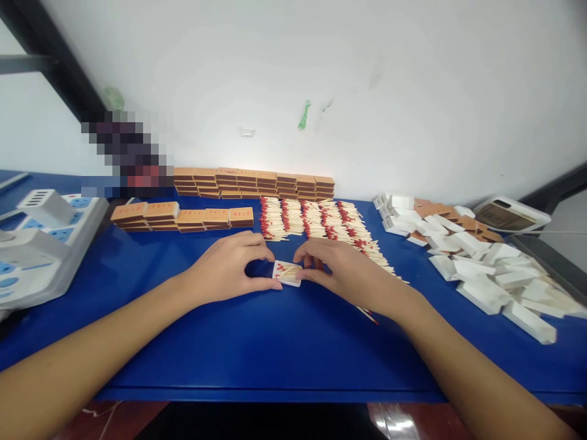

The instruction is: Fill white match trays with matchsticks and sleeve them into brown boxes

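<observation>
A small white matchbox tray [287, 282] lies on the blue table between my hands, with red-headed matches [288, 270] inside. My left hand [233, 266] grips its left end between thumb and fingers. At the right end, my right hand [337, 269] has its thumb on the tray's edge and its fingers curled. Just beyond the hands, rows of loose matches [293, 217] lie side by side, partly hidden behind my right hand at the right.
Stacked orange matchboxes [254, 181] line the wall, with a shorter row [183, 218] nearer at left. White empty trays [486, 269] and orange sleeves [435, 209] pile up at right beside a phone [509, 214]. A power strip [55, 244] stands at left on the blue table [275, 348].
</observation>
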The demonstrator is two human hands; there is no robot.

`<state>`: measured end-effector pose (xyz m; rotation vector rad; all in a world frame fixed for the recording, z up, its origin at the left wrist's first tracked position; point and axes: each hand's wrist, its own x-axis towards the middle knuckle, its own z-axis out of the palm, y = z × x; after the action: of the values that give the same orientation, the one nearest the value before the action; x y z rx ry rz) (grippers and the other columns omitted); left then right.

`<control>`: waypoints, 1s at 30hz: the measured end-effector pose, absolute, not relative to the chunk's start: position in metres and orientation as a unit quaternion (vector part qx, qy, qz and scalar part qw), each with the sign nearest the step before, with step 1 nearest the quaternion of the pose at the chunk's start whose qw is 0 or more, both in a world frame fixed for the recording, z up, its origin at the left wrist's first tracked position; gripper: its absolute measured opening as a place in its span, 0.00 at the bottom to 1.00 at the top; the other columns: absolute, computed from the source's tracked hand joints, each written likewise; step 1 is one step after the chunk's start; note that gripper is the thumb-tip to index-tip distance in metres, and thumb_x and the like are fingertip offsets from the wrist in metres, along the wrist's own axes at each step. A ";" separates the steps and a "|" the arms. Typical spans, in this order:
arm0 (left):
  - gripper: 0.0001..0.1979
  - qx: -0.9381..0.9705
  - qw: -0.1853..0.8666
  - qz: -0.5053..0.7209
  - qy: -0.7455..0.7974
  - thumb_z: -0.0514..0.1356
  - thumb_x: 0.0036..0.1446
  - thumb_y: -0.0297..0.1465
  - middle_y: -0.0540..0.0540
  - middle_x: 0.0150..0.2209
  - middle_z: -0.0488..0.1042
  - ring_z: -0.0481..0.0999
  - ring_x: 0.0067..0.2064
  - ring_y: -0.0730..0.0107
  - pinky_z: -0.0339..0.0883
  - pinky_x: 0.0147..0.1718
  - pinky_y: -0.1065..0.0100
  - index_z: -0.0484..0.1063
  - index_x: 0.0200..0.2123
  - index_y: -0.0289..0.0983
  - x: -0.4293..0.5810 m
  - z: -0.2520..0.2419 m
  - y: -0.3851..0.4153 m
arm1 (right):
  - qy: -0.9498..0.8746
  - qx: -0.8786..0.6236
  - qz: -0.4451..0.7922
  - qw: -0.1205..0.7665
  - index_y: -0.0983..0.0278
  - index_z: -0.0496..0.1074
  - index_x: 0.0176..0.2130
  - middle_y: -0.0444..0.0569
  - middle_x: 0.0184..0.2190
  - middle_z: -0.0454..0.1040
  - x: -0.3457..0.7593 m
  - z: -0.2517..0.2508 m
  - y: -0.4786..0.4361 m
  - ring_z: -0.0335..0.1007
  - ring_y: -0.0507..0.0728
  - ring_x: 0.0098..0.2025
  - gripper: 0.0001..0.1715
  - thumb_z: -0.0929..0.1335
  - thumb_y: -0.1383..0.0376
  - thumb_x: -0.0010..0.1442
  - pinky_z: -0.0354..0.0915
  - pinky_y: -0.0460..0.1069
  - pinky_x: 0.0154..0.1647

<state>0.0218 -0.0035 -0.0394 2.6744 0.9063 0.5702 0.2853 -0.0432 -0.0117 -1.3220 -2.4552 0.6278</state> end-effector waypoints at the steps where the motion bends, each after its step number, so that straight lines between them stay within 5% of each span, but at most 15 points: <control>1: 0.23 0.920 0.133 0.191 0.315 0.67 0.62 0.53 0.46 0.41 0.78 0.77 0.43 0.63 0.70 0.40 0.62 0.81 0.47 0.40 0.021 -0.039 -0.003 | -0.851 -0.455 0.220 0.144 0.60 0.75 0.47 0.46 0.39 0.77 0.287 -0.012 -0.043 0.72 0.56 0.38 0.06 0.71 0.62 0.71 0.63 0.50 0.38; 6: 0.24 0.924 0.136 0.185 0.305 0.68 0.61 0.46 0.44 0.45 0.78 0.77 0.48 0.58 0.71 0.45 0.60 0.78 0.56 0.39 0.022 -0.036 -0.006 | -0.848 -0.447 0.238 0.160 0.59 0.76 0.49 0.47 0.42 0.80 0.290 -0.013 -0.045 0.74 0.57 0.40 0.07 0.70 0.61 0.72 0.65 0.52 0.40; 10: 0.16 0.926 0.158 0.191 0.284 0.66 0.64 0.40 0.44 0.45 0.78 0.77 0.47 0.60 0.71 0.46 0.61 0.80 0.51 0.40 0.023 -0.036 -0.008 | -0.845 -0.443 0.241 0.175 0.59 0.76 0.46 0.46 0.41 0.80 0.289 -0.014 -0.046 0.75 0.55 0.40 0.05 0.69 0.66 0.71 0.66 0.51 0.41; 30: 0.14 0.922 0.153 0.201 0.293 0.67 0.65 0.40 0.44 0.45 0.78 0.78 0.46 0.61 0.73 0.45 0.62 0.80 0.50 0.40 0.022 -0.036 -0.009 | -0.850 -0.454 0.196 0.182 0.61 0.74 0.40 0.46 0.37 0.77 0.287 -0.022 -0.045 0.72 0.55 0.38 0.05 0.69 0.70 0.70 0.64 0.50 0.39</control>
<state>0.0221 -0.0091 -0.0357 2.6462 0.8393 0.5759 0.2872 -0.0450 -0.0216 -1.2804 -2.3991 0.5521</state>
